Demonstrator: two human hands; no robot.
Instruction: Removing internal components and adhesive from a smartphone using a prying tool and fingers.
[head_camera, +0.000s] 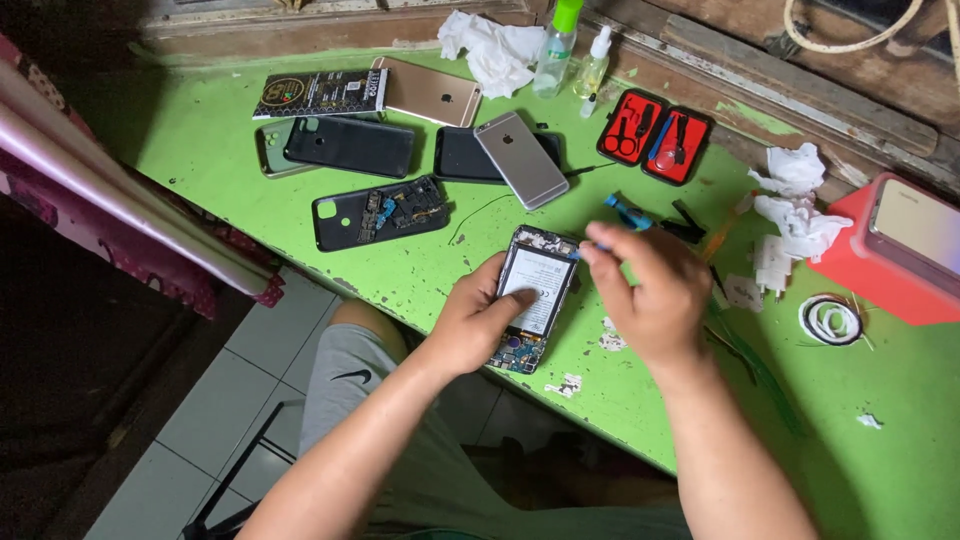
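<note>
An opened phone (537, 292) with its back off lies on the green table (200, 140), battery and circuit boards showing. My left hand (478, 322) rests on its left side, thumb across the battery. At the phone's upper right corner my right hand (650, 290) pinches a small blue-tipped tool (590, 245).
Further back lie several phones and back covers, among them a silver phone (521, 159), a gold phone (430, 92) and an opened black phone (378, 212). A red tool case (655, 136), bottles (556, 48), tissues (492, 48), a red box (880, 262) and a coiled white cable (830, 320) sit around.
</note>
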